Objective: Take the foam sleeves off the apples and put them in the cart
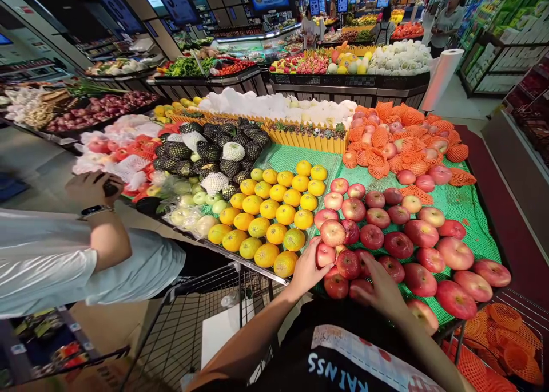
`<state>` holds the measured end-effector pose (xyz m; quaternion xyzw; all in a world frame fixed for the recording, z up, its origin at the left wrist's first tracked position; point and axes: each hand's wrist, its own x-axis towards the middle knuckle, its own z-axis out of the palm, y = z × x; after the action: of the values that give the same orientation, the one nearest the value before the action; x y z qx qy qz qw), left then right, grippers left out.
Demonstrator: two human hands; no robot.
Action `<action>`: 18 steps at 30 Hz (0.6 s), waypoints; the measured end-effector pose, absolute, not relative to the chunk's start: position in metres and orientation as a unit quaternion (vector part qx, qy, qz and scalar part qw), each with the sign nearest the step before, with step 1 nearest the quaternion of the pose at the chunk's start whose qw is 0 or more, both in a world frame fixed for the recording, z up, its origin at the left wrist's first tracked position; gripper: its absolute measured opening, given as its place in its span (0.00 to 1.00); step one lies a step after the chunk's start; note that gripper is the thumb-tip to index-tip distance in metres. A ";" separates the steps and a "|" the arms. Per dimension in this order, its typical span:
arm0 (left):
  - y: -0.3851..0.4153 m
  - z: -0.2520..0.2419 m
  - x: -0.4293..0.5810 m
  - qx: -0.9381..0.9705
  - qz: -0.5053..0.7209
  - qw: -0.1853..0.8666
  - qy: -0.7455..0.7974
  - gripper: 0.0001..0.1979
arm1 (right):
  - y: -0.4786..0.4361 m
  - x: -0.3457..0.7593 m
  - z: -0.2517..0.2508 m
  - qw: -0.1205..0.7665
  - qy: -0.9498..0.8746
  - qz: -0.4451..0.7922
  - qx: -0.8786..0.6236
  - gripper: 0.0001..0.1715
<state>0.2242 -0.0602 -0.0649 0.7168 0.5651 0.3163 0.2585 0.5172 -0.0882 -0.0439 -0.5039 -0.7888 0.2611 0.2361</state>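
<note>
My left hand is at the front edge of the display, its fingers curved round a red apple. Beside it, my right hand reaches over the front apples, slightly blurred, fingers apart and stretched out near a dark red apple. Whether its fingertips touch any fruit I cannot tell. Red apples lie in loose rows on a green mesh mat, with one apple resting on top of others just beyond my left hand.
Yellow-orange citrus fruits stand in rows to the left. Apples in orange foam nets are heaped behind. A wire shopping cart is at lower left, near a person in a light shirt. Orange nets fill a basket at lower right.
</note>
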 end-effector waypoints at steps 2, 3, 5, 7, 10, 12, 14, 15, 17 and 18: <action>-0.058 -0.060 0.222 0.710 0.309 0.277 0.569 0.48 | -0.073 0.496 -0.042 0.194 -0.791 0.270 -0.514 0.52; -0.058 -0.059 0.221 0.708 0.304 0.285 0.570 0.50 | -0.068 0.488 -0.040 0.182 -0.789 0.271 -0.521 0.51; -0.058 -0.059 0.220 0.705 0.292 0.297 0.574 0.52 | -0.060 0.478 -0.036 0.173 -0.789 0.271 -0.524 0.47; -0.059 -0.060 0.220 0.701 0.285 0.303 0.580 0.53 | -0.056 0.473 -0.033 0.176 -0.791 0.275 -0.518 0.46; -0.059 -0.062 0.220 0.696 0.290 0.305 0.582 0.55 | -0.054 0.476 -0.033 0.189 -0.781 0.289 -0.521 0.46; -0.058 -0.062 0.220 0.696 0.296 0.309 0.577 0.56 | -0.053 0.481 -0.035 0.207 -0.770 0.309 -0.519 0.42; -0.056 -0.060 0.219 0.697 0.294 0.318 0.572 0.56 | -0.052 0.487 -0.039 0.226 -0.763 0.332 -0.506 0.40; -0.055 -0.059 0.218 0.697 0.292 0.324 0.569 0.56 | -0.052 0.489 -0.041 0.235 -0.761 0.338 -0.501 0.39; -0.053 -0.056 0.216 0.698 0.290 0.332 0.565 0.56 | -0.055 0.489 -0.047 0.252 -0.756 0.334 -0.503 0.40; -0.053 -0.054 0.216 0.698 0.291 0.334 0.562 0.56 | -0.057 0.488 -0.050 0.260 -0.752 0.324 -0.512 0.41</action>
<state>0.2160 -0.0531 -0.0545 0.6984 0.5623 0.2907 0.3340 0.4879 -0.0566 -0.0497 -0.5116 -0.7522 0.3240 0.2600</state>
